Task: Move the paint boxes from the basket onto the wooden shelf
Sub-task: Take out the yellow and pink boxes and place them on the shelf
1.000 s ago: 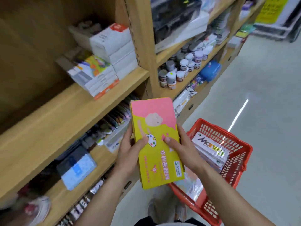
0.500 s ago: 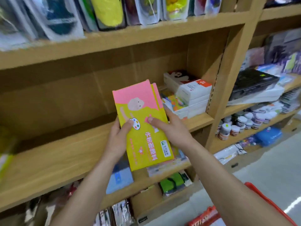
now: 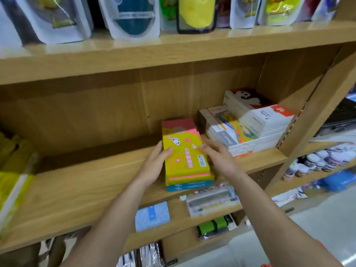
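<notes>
A yellow and pink paint box (image 3: 185, 157) lies flat on the wooden shelf (image 3: 77, 187), its near end close to the shelf's front edge. A pink stripe and a blue band show on its near end, so it may be a stack of two. My left hand (image 3: 155, 165) grips its left side with the thumb on top. My right hand (image 3: 218, 157) holds the right side the same way. Of the red basket, only a sliver (image 3: 266, 265) shows at the bottom edge.
Stacked white and colourful boxes (image 3: 248, 122) sit just right of the paint box, against the wooden upright (image 3: 316, 116). Left of the box the shelf board is bare up to yellow packs (image 3: 13, 176). Pouches (image 3: 134, 16) hang above, small jars (image 3: 317, 160) stand lower right.
The paint box has gone from upright in front of me, above the basket, up to the shelf and down flat onto the board. Both hands stayed on it.
</notes>
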### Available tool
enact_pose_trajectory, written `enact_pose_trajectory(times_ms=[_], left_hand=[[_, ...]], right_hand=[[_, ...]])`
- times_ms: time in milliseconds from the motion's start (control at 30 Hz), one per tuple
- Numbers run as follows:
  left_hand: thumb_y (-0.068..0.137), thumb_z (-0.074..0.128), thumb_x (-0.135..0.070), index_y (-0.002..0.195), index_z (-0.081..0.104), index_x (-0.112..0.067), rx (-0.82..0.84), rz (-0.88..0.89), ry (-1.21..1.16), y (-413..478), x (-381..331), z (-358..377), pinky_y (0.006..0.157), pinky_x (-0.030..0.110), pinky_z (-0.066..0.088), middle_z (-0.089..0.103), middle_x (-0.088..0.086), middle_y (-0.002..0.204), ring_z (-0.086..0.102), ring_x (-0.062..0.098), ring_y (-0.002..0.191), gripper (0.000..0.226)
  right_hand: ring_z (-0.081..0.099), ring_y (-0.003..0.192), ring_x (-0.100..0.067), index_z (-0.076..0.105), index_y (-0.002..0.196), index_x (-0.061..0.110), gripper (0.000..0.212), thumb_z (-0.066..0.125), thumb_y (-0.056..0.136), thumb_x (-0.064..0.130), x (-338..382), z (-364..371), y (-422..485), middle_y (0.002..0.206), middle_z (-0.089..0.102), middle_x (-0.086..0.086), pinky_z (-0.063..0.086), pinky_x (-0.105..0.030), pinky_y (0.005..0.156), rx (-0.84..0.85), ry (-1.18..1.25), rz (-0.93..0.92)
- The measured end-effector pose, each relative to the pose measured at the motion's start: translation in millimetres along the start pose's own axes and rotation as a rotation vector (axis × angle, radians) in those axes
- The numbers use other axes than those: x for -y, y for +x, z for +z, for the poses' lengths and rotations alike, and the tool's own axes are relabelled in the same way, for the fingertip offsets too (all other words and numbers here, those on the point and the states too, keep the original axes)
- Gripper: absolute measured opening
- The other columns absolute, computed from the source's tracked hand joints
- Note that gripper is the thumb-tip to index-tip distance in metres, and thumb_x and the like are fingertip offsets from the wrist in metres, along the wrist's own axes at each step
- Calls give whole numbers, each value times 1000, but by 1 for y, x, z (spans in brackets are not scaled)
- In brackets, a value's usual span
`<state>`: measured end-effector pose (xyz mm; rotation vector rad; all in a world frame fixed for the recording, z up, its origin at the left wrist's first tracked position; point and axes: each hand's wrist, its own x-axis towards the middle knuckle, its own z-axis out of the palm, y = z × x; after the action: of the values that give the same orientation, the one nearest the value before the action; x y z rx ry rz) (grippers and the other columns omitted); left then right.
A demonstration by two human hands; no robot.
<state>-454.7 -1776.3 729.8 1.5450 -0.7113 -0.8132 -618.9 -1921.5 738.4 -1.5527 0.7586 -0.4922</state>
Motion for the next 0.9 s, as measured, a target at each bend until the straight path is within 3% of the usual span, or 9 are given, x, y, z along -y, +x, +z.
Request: enact_pose_trajectory(times_ms=[67,167,233,367,467,600,667,767,900], left_hand=[[99,58,-14,142,46,-29,47,39,15,-22,12,-1,90,11,46,68,-29,119,63,-13,108,48],[90,69,-35,151,31,-43,91,73,119,-48,31,2,102,22,46,61,-31,134,56,-7,126,72],[88,67,-43,150,27,-53,68,99,163,-46,37,9,108,27,41,57,-35,137,52,-7,130,74],[96,62,-37,158,16,-40,19,137,222,-23,37,36,100,18,38,52,-52,125,47,-25,120,77],[90,57,-55,159,11,-38,-17,155,266,-4,33,57,109,30,42,57,-35,136,53,-7,127,85],[82,48,-73,160,9,-34,-64,154,366,11,35,66,117,44,37,44,-7,158,46,15,142,95],[79,56,-72,160,10,-35,-66,149,371,11,35,64,116,44,40,49,-6,155,50,15,138,100],[77,67,-62,158,15,-35,-78,160,414,12,34,63,107,44,48,60,-8,142,60,15,125,100],[75,53,-76,157,6,-37,-133,146,625,21,27,71,101,47,50,49,-1,155,58,27,129,102]], right_hand=[[68,88,20,56,127,34,31,65,98,29,-12,-5,-32,111,70,24,53,-7,75,12,40,-94],[59,124,8,43,147,50,66,69,87,60,-37,-6,-63,136,63,25,52,-22,94,110,-157,-186],[50,136,0,33,156,47,75,59,89,69,-50,-6,-56,148,52,16,48,-34,105,84,-362,-256],[38,148,-6,30,161,33,63,45,103,55,-47,-7,-35,161,42,12,40,-43,118,-29,-392,-301],[55,134,-19,43,154,21,51,50,107,39,-51,-14,-26,147,58,1,50,-48,107,-258,-449,-285],[71,97,-27,62,128,15,29,62,101,24,-62,-15,-40,118,67,-4,61,-49,75,-610,-548,-404],[71,93,-24,64,124,15,26,64,99,22,-67,-17,-43,112,69,-3,60,-46,72,-598,-552,-409],[70,100,-17,61,123,19,28,66,98,32,-69,-16,-36,112,70,1,60,-43,83,-407,-480,-291],[66,90,-18,57,109,18,18,65,99,30,-63,-16,-20,98,67,-2,58,-44,81,-415,-417,-250]])
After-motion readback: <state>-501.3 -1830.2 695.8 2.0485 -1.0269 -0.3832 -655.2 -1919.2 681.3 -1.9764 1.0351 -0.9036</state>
